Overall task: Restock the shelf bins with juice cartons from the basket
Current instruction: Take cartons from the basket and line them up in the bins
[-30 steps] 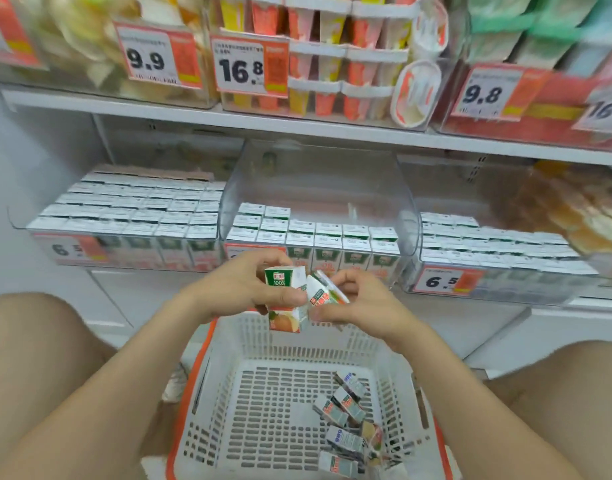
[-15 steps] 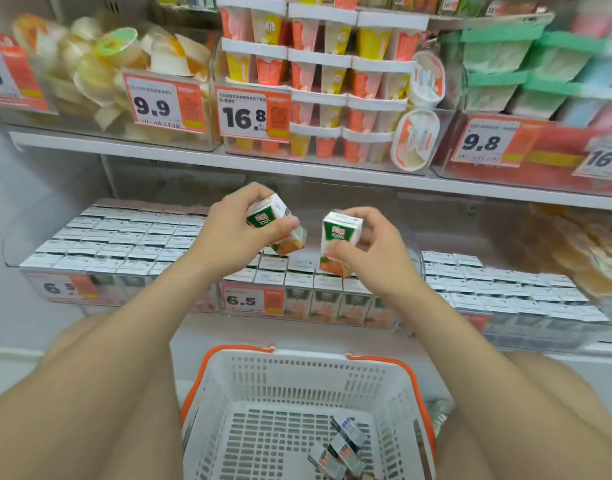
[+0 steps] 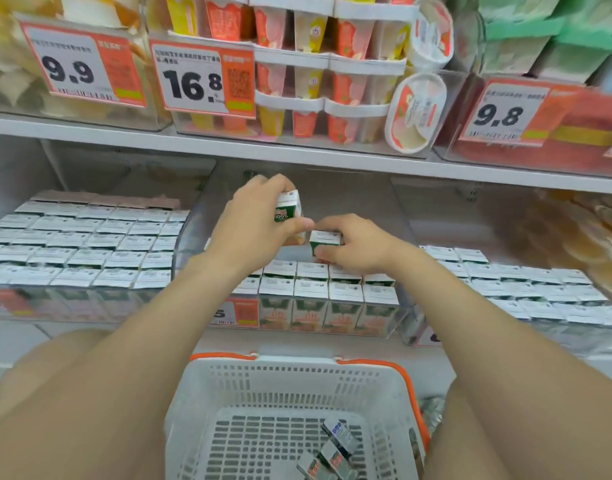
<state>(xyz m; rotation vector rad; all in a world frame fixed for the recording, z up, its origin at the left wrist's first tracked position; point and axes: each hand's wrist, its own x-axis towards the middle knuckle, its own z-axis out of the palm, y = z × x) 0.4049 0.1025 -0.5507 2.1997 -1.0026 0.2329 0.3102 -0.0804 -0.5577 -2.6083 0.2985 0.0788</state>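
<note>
While both my arms stretch into the clear plastic middle bin point(image 3: 197, 216), my left hand point(image 3: 259, 220) grips a tilted carton point(image 3: 290, 207) above the rows. My right hand point(image 3: 353, 247) pinches a second carton point(image 3: 325, 239) upright just behind the boxy stocked cartons point(image 3: 328, 292). A few loose cartons point(image 3: 335, 448) lie in the white slotted basket point(image 3: 297, 362), which has an orange rim.
</note>
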